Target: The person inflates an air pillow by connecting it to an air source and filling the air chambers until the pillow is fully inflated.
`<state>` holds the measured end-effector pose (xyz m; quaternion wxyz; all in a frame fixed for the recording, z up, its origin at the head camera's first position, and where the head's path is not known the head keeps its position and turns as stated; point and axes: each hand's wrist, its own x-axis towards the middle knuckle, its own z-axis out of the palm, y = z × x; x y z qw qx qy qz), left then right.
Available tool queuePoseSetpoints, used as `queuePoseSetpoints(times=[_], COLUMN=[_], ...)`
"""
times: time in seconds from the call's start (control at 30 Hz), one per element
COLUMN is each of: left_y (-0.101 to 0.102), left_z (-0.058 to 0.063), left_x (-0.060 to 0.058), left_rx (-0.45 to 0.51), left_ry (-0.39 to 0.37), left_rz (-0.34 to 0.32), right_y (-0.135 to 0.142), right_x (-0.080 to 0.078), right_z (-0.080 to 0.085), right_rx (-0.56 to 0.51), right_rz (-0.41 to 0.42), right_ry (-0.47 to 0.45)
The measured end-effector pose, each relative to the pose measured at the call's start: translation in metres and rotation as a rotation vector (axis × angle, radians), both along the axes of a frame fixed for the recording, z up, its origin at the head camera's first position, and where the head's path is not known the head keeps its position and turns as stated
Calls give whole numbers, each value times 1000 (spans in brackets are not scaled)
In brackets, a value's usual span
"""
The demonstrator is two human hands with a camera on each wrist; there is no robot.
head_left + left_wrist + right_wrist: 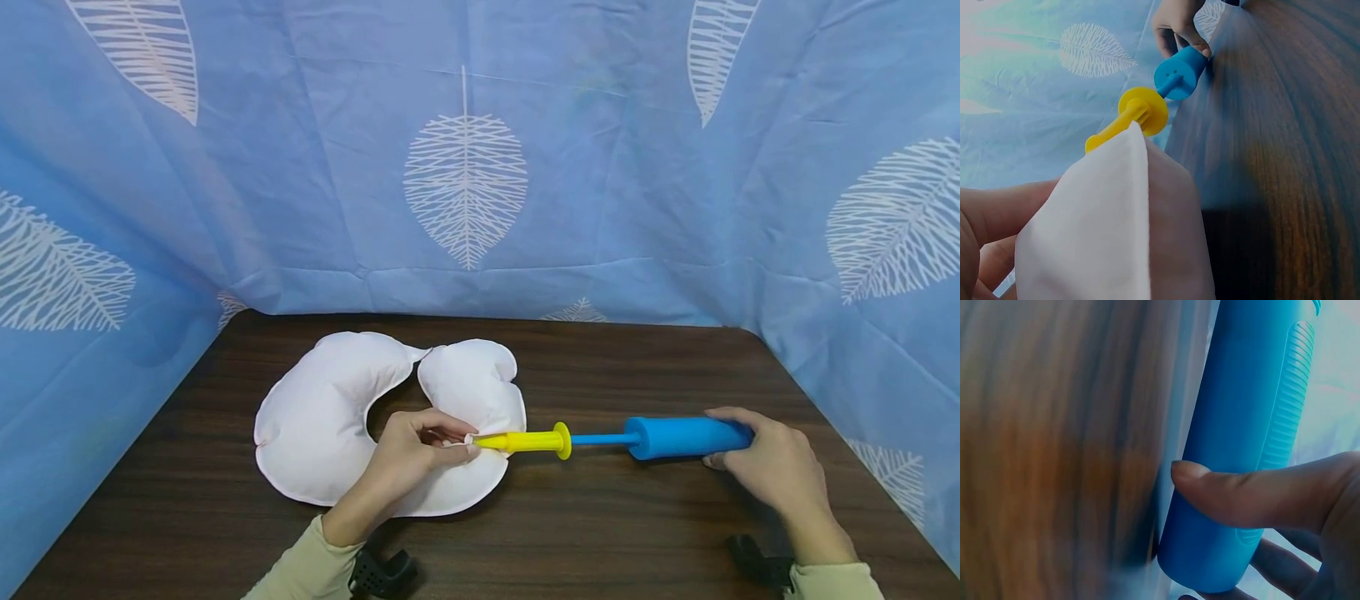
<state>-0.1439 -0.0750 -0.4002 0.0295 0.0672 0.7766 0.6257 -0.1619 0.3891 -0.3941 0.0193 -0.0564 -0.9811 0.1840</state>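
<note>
A white inflatable neck pillow (307, 433) lies puffed up on the table, its curve opening toward the back. My left hand (405, 462) pinches the small valve on its right lobe, where the tip of a hand pump's yellow nozzle part (521, 442) meets it. From the yellow flange a thin blue rod (597, 440) stretches to the blue pump barrel (678, 437). My right hand (783, 467) grips the far end of that barrel, and in the right wrist view the thumb (1229, 494) lies across it. In the left wrist view the pillow hides the nozzle's tip.
A dark wood table (600, 525) carries everything. Blue cloth (337, 167) with white leaf prints hangs behind it and along both sides. Black wrist straps (382, 575) sit by the pale sleeves (303, 567).
</note>
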Motion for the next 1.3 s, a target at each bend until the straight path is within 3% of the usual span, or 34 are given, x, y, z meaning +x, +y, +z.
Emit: queuePoseSetpoints(times=[0.17,0.4,0.93,1.3], left_y=[-1,0,1,2], left_z=[0,-1,0,1], left_x=[0,0,1,1], left_rx=[16,33,6,-8], left_ry=[-9,-21,2,-2], left_rz=[-1,6,-8,3], right_y=[9,7,-72,-81], right_x=[1,2,10,12], right_z=[-1,-6,-7,-6], right_rx=[17,-1,-63,-49], right_rz=[-39,16,251,254], right_ry=[25,111,192,185])
